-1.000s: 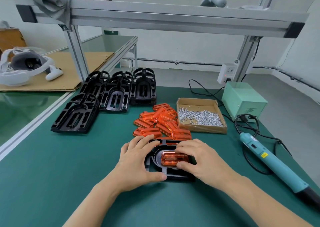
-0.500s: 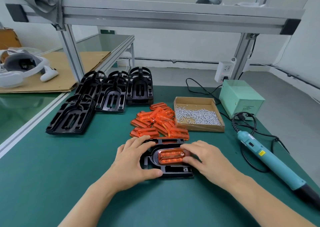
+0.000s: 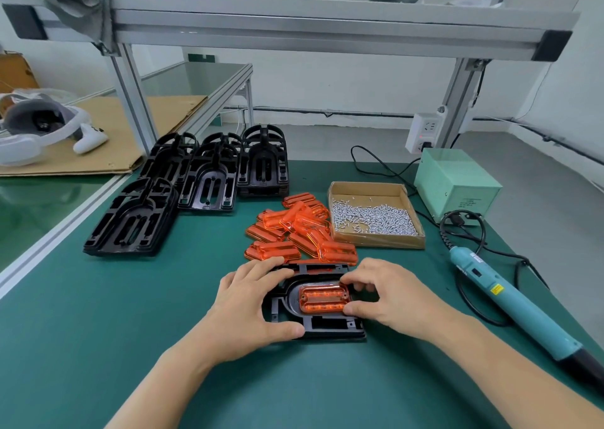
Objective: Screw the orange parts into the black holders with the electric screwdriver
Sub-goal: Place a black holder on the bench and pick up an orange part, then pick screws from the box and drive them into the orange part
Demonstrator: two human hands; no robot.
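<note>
Your left hand point(image 3: 248, 301) grasps the holder point(image 3: 330, 325); your right hand point(image 3: 389, 294) pinches the orange part point(image 3: 323, 298) seated in it.

A small assembly workshop: a green-matted workbench point(image 3: 98, 330) under an aluminium-profile frame point(image 3: 294, 20), with stacked black holders point(image 3: 130, 219) far left, a heap of orange parts point(image 3: 294, 229), a cardboard box of screws point(image 3: 372, 219), and a corded electric screwdriver point(image 3: 510, 307) beside its power supply box point(image 3: 457, 186) on the right.
</note>
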